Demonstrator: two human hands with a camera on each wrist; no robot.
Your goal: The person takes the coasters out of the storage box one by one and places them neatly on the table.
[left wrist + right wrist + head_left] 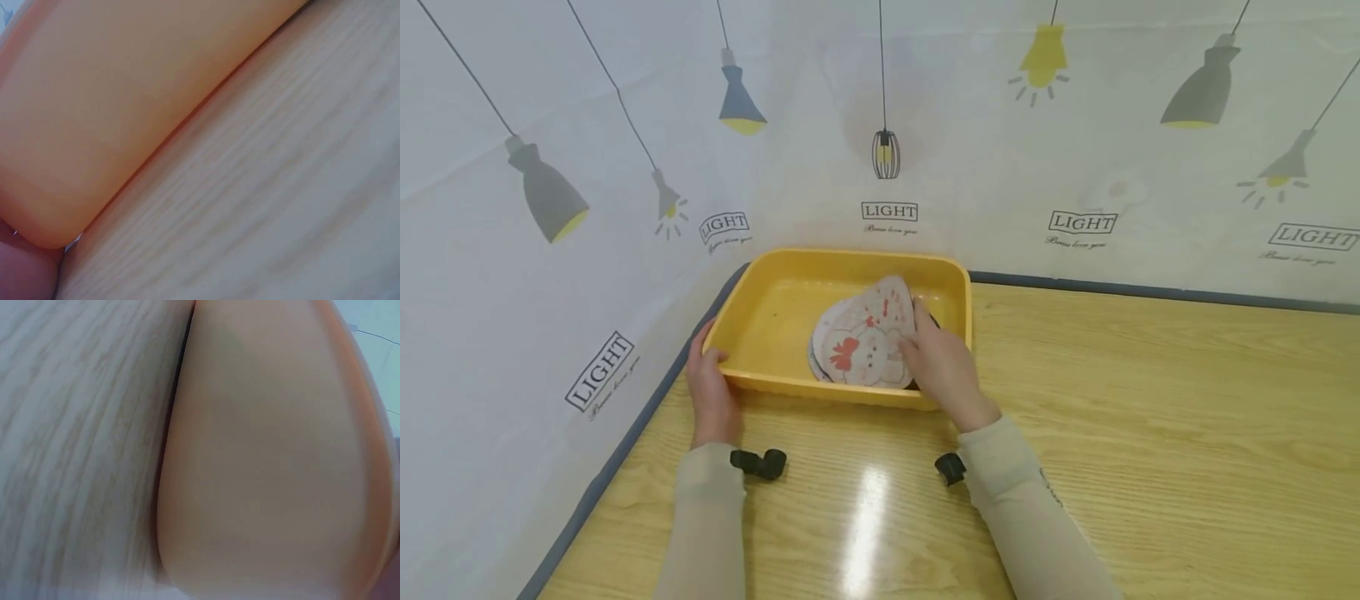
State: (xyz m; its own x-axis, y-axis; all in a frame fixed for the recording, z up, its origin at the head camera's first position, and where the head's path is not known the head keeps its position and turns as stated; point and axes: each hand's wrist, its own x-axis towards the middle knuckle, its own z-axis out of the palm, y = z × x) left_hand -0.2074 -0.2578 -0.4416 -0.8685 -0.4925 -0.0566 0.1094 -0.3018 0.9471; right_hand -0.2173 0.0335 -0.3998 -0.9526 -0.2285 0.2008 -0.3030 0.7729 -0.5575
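Note:
A yellow plastic tray (767,379) with raised sides sits on the table. My left hand (711,396) grips its front left corner, thumb over the rim and fingers along the outside. Inside, toward the right, lies a small stack of flat, rounded pieces; the top one, a pale printed piece (872,342) with a cartoon animal and red bow, is tilted up at its far end. My right hand (947,367) reaches over the right front rim and pinches the right edge of the stack. The wrist views mostly show the tray's outer wall (125,106) (269,456).
The wood-grain table (1150,400) extends to the right and front. A pale wall covering (985,167) printed with lamps rises close behind and left of the tray. Dark edging (1075,287) runs along its foot. Black wrist mounts (760,463) stick out from both sleeves.

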